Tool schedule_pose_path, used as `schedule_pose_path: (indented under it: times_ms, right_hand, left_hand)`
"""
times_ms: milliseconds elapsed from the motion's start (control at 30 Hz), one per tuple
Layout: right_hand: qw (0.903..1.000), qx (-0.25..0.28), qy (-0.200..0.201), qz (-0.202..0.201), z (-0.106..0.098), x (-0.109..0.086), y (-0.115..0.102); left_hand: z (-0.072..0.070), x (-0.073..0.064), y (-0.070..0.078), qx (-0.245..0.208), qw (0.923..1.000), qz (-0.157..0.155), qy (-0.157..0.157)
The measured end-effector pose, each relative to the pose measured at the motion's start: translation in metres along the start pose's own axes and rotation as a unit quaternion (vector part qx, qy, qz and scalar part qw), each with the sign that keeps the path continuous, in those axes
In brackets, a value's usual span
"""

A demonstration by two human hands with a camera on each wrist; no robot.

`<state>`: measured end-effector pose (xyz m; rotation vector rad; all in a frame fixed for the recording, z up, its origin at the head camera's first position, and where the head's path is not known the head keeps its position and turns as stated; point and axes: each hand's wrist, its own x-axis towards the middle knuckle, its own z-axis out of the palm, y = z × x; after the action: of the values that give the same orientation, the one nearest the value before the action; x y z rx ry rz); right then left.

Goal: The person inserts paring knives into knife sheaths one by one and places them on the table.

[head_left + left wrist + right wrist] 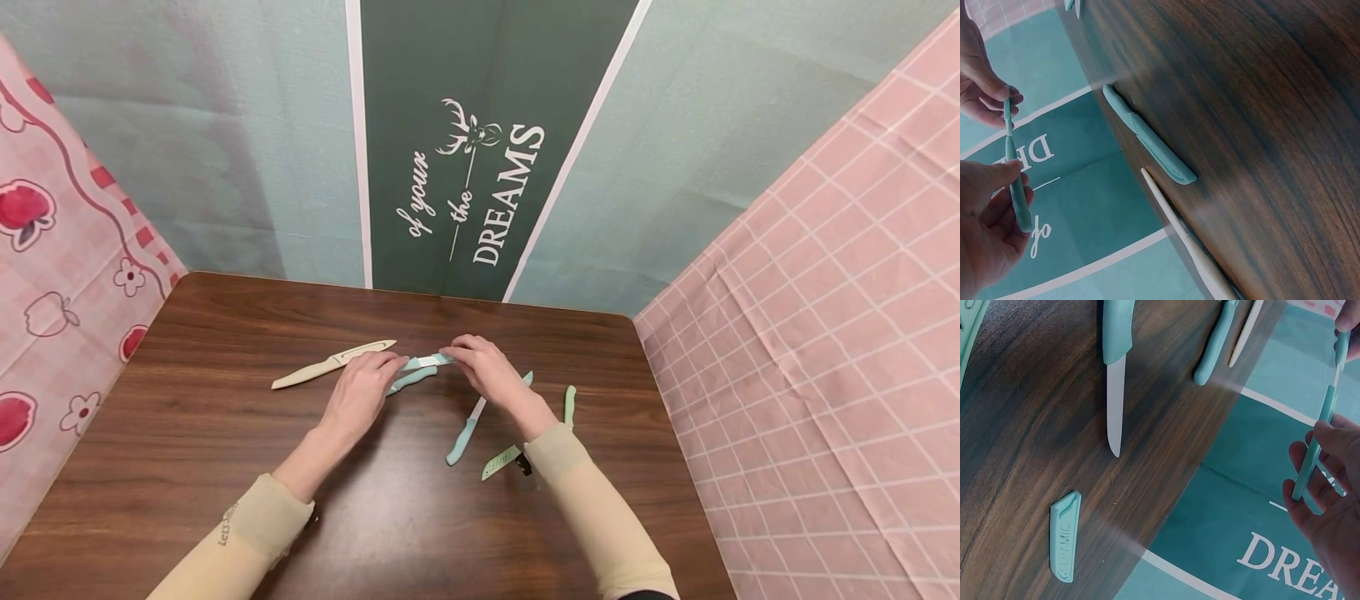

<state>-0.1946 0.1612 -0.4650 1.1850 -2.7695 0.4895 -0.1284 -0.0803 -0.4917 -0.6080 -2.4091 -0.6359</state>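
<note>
Just above the table, my left hand [362,390] pinches the light-blue handle [1018,197] of a small knife. My right hand [489,373] holds the blue sheath [1315,453] on the blade end, thumb against fingers. Between the hands a short stretch of white blade [427,362] shows outside the sheath. Beneath them lies another blue knife [1154,147], its blade covered by a sheath. Left of my left hand is a cream knife [330,365] in its cream sheath.
Near my right forearm lies a blue knife [463,440] with its white blade bare; its loose sheath [1064,537] lies off the tip. A green handle [570,405] and a green sheath [500,462] lie further right, partly hidden by the sleeve. Fabric walls border the wooden table [225,442].
</note>
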Motion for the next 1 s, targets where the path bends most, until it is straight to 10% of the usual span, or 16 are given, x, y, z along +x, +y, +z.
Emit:
schedule_pose_path:
  times_ms: [1000]
  right_hand:
    - [0.9997,0.002,0.009,-0.021,0.0016,0.0048,-0.0073]
  left_hand:
    - [-0.0008,0.0024,0.0051,0.001,0.9999,0.010,-0.001]
